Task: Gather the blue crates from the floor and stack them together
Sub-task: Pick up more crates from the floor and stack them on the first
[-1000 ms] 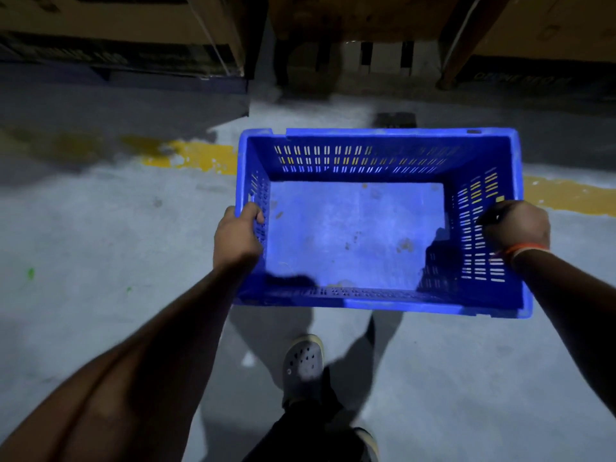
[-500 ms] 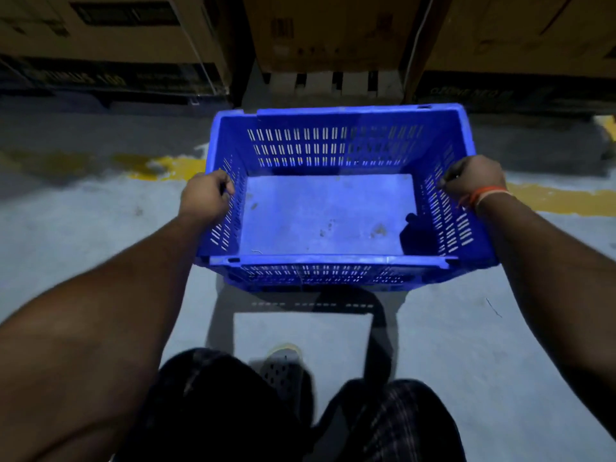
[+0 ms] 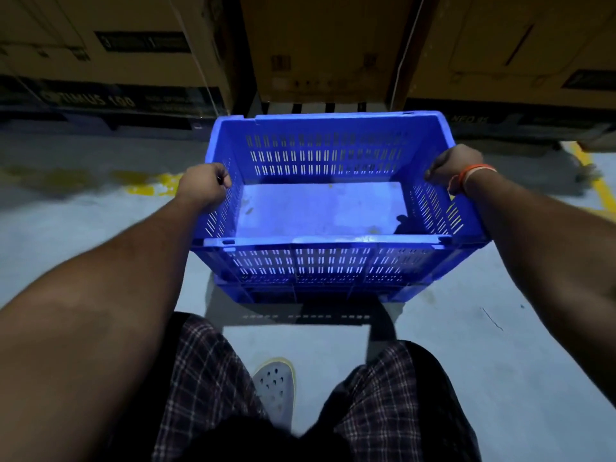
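An empty blue slotted crate (image 3: 328, 125) is in front of me, low over the grey floor. My left hand (image 3: 204, 185) grips its left rim and my right hand (image 3: 455, 166), with an orange band at the wrist, grips its right rim. Under the crate's near wall a second blue edge (image 3: 313, 293) shows; I cannot tell whether it is another crate or the same crate's base. The crate's bottom holds only a few specks of dirt.
Large cardboard boxes (image 3: 320, 45) on pallets stand in a row right behind the crate. Worn yellow floor lines run at the left (image 3: 150, 183) and right (image 3: 596, 181). My knees in checked fabric and a grey perforated shoe (image 3: 275, 391) are below the crate.
I have crouched and brought the crate down and forward toward the boxes. Both hands have kept their grip on the side rims. My knees have come into view.
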